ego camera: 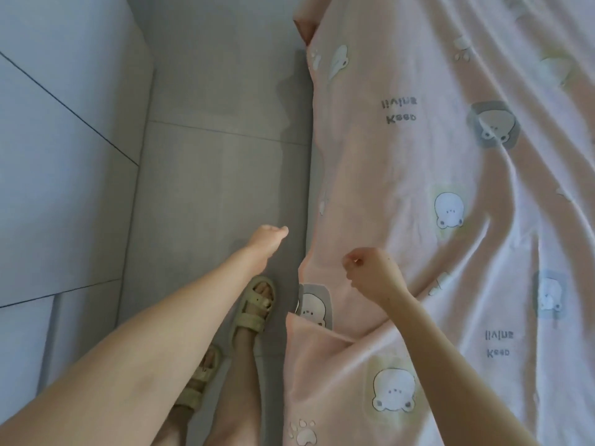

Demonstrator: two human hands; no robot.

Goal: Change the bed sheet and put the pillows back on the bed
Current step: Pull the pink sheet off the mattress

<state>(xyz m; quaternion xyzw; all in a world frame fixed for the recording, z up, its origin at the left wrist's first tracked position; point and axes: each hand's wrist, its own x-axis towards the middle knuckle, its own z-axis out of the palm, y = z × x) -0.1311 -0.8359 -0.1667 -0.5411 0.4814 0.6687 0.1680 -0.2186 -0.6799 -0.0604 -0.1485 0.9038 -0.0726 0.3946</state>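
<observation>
pink bear-print sheet, curled right hand just above it

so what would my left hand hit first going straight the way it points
Probably the pink sheet hanging down the bed's side; the left hand angles toward it over the floor. Depth is unclear, so it may pass alongside.

Gray tiled floor runs down the middle, big tiles with thin grout lines. On the left there's a white cabinet with dark seams between its panels. Two beige strappy sandals on the floor, one ahead of the other.
</observation>
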